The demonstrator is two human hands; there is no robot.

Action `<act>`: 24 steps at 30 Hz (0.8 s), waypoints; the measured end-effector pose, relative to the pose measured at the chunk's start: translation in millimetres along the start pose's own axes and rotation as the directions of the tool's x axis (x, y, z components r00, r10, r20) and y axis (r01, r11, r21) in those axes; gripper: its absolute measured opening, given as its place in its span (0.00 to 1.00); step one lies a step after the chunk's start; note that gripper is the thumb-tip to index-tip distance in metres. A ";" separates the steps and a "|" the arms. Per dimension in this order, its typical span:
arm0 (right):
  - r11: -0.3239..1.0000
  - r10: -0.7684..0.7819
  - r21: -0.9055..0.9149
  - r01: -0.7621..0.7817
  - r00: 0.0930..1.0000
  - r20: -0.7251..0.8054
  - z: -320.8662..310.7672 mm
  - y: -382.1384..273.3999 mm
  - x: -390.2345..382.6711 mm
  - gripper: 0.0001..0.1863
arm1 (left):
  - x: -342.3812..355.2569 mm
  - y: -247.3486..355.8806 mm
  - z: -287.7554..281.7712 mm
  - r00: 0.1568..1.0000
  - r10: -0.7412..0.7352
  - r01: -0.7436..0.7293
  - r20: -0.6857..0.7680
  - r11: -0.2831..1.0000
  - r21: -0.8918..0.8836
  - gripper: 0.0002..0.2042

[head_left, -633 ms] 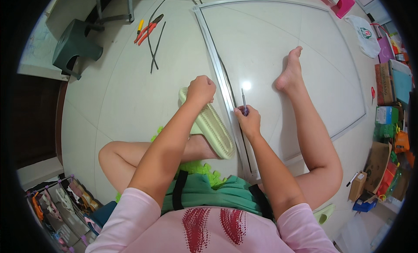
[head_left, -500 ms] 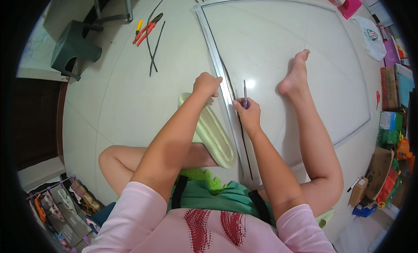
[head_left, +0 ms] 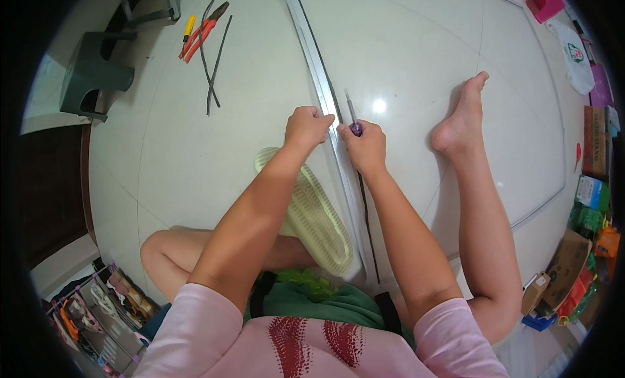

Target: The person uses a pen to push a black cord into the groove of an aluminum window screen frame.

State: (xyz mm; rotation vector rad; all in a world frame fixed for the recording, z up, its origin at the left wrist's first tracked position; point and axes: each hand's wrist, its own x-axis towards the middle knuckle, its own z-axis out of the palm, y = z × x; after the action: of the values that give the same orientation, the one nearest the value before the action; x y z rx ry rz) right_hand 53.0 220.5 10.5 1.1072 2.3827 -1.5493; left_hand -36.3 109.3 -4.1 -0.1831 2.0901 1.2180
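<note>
My right hand (head_left: 362, 144) is closed on a purple-handled screwdriver (head_left: 355, 126), shaft upward, beside the long metal frame bar (head_left: 312, 53). A black strip (head_left: 363, 202) runs along that bar. My left hand (head_left: 307, 127) is closed at the bar's left side, thumb toward it; anything in its fingers is hidden. A pale green slipper (head_left: 312, 215) lies under my left forearm. Up and left on the tiles lie red-handled pliers (head_left: 197, 41), a yellow-handled tool (head_left: 189, 28) and loose black strips (head_left: 219, 66).
My right leg (head_left: 485, 215) stretches across the frame. A dark stool (head_left: 91, 72) and a dark door (head_left: 55, 183) are at left, a shoe rack (head_left: 97, 319) lower left. A pink stool (head_left: 547, 4), white bag (head_left: 571, 56) and piled boxes (head_left: 569, 267) line the right.
Both hands have moved up along the bar, the right hand more, bringing the screwdriver with it and closer to my left hand. The view has shifted slightly, and more of the slipper shows.
</note>
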 end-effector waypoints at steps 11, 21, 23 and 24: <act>0.993 0.056 -0.103 -0.049 0.996 0.063 -8.4 -10.6 -0.1 0.18 | -2.3 12.2 1.5 0.978 0.159 -0.145 -0.131 0.983 0.113 0.13; 1.000 0.005 0.000 -0.005 1.000 -0.017 -8.2 -0.4 -18.6 0.21 | -18.1 9.7 2.9 0.984 0.124 -0.103 -0.125 0.982 0.159 0.11; 0.996 -0.034 0.073 0.042 0.994 -0.108 -11.1 8.1 -28.6 0.22 | -33.8 12.0 6.7 0.850 0.389 -0.238 -0.355 0.885 0.401 0.15; 0.996 -0.037 0.074 0.046 0.992 -0.124 -13.7 12.8 -34.6 0.22 | -42.8 13.3 3.6 0.820 0.495 -0.330 -0.287 0.819 0.470 0.20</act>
State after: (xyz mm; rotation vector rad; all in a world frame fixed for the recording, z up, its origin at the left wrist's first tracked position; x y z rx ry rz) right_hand 90.2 216.7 22.6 1.2092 2.4581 -1.6454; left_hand -8.5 110.3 31.3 0.2679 2.8056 1.0120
